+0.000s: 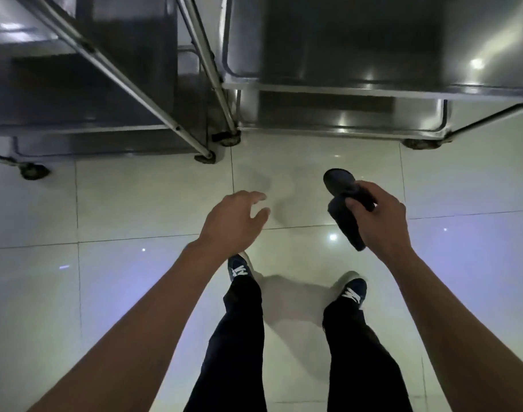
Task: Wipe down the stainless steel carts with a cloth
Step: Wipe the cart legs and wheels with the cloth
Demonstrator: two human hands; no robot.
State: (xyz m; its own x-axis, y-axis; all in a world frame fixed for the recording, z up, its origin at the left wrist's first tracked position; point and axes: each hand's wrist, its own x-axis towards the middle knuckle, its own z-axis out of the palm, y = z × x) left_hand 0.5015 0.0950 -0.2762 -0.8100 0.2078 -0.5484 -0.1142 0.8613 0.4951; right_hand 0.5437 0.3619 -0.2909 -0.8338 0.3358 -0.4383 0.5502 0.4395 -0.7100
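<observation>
Dark cloth [345, 215] — bunched, rolled — gripped in right hand [376, 215].

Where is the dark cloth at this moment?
In the head view, the dark cloth is gripped in the right hand, held above the pale tiled floor, right of the empty left hand and in front of the right stainless steel cart.

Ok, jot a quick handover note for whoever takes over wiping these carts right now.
Right hand grips the dark cloth, bunched up and dangling over the floor.
Left hand is open and holds nothing.
Two steel carts stand just ahead: left cart, right cart.
Neither hand touches a cart.
Can't tell what's been wiped.
Left: wipe both carts.
</observation>
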